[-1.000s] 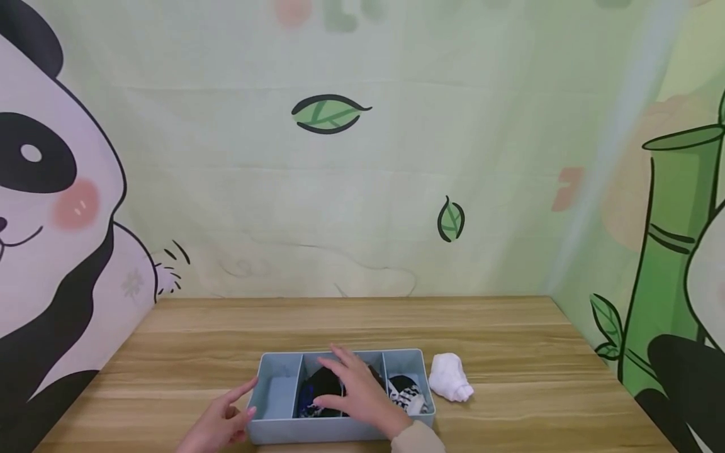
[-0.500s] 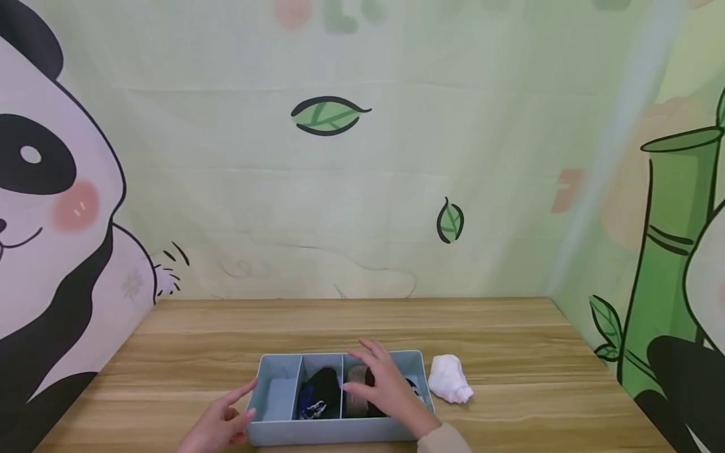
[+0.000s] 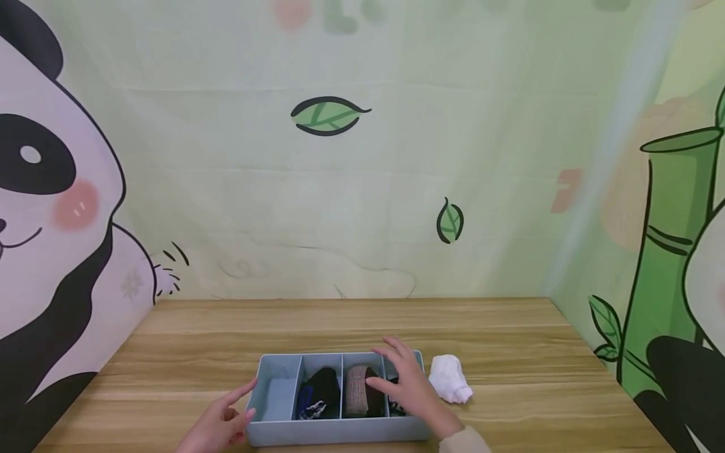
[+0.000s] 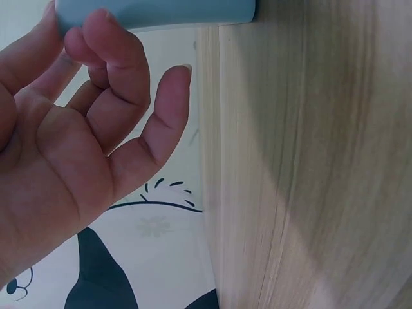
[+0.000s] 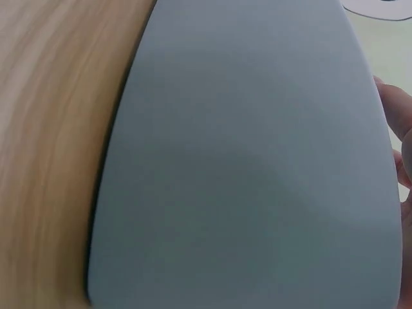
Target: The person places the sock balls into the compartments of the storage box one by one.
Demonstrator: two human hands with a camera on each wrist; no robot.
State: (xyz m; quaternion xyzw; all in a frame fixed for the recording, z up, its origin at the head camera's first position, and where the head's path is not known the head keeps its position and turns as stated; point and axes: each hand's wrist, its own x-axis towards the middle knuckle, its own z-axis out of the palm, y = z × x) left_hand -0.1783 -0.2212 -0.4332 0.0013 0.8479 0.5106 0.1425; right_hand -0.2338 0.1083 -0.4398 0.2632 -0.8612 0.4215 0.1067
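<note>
Left hand [image 3: 218, 425] resting against the left end of a pale blue plastic divided tray [image 3: 281, 431], fingers relaxed and loosely spread, gripping nothing. Right hand [image 3: 412, 391] lying flat over the rightmost compartment, fingers straight, covering black-and-white patterned socks [image 3: 396, 410]. Just left of that hand, a brown knitted rolled sock [image 3: 357, 390], then a black rolled sock [image 3: 323, 387]. Right of it, outside the tray on the wooden table [image 3: 351, 321], a white rolled sock [image 3: 449, 378].
</note>
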